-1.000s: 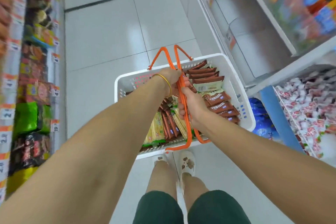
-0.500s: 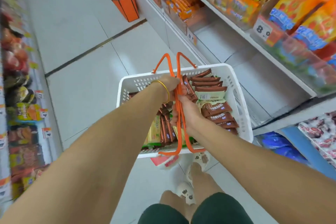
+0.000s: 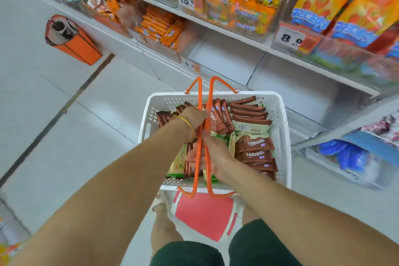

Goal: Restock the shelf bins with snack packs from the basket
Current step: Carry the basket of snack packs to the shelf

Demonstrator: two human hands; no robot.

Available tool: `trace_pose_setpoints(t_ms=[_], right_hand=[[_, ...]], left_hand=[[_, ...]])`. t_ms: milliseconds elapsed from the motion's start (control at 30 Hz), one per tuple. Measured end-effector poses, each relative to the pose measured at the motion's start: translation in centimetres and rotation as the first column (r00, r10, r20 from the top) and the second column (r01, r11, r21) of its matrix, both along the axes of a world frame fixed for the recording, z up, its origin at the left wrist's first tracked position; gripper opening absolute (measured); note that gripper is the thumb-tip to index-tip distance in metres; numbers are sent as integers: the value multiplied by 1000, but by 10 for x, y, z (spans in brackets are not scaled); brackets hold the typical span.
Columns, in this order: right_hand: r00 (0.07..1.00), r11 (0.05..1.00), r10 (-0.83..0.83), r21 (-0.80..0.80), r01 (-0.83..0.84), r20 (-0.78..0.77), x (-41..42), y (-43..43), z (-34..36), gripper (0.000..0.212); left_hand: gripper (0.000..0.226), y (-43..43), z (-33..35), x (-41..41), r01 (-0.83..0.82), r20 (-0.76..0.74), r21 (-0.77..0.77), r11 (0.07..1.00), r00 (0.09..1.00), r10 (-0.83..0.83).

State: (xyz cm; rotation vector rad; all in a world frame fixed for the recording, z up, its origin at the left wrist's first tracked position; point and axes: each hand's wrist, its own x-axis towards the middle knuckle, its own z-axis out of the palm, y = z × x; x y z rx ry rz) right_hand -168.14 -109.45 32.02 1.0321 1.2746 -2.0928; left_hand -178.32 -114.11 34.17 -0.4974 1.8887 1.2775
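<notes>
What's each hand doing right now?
Left hand grips the orange basket handles.
Right hand grips the same handles, nearer the body.

Price tag (image 3: 187, 0) on the upper shelf edge (image 3: 233, 33): large "15", then a small "5". Second tag (image 3: 291, 38), same edge, further right: "8.", next digit blurred. Third tag (image 3: 191, 64), at the lower shelf (image 3: 228, 64): "6", remainder illegible. Brown packs (image 3: 254, 144) in the basket (image 3: 280, 114): white characters, too blurred to read. Cream pack (image 3: 251, 128): barcode label, digits illegible. Orange bags (image 3: 319, 2): blue-band lettering, unreadable.
</notes>
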Motion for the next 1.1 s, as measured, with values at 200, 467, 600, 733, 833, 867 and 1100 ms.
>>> trace_pose_setpoints(t_ms=[200, 467, 600, 733, 833, 867, 1100], right_hand=[[971, 957, -239, 164, 241, -29, 6, -8, -47, 29], [944, 909, -330, 273, 314, 12, 43, 4, -121, 23], [932, 906, -361, 248, 343, 28, 45, 14, -152, 22], [923, 899, -381, 256, 355, 59, 33, 21, -184, 20], [908, 878, -410, 308, 367, 85, 22, 24, -207, 23], [902, 868, -420, 333, 369, 96, 20, 26, -215, 24], [847, 800, -511, 440, 407, 146, 1, 30, -274, 23]], left_hand=[[24, 0, -62, -8, 286, -6, 71, 956, 958, -286], [23, -7, -119, -18, 272, 53, 31, 962, 960, -274], [29, 2, -146, -23, 286, 12, -65, 956, 958, -286], [28, 5, -180, -35, 350, 25, -94, 932, 937, -349], [26, 3, -212, -52, 407, 27, -111, 907, 913, -407], [26, 0, -223, -56, 409, 32, -110, 906, 912, -408], [20, -5, -277, -94, 421, 42, -75, 904, 907, -419]])
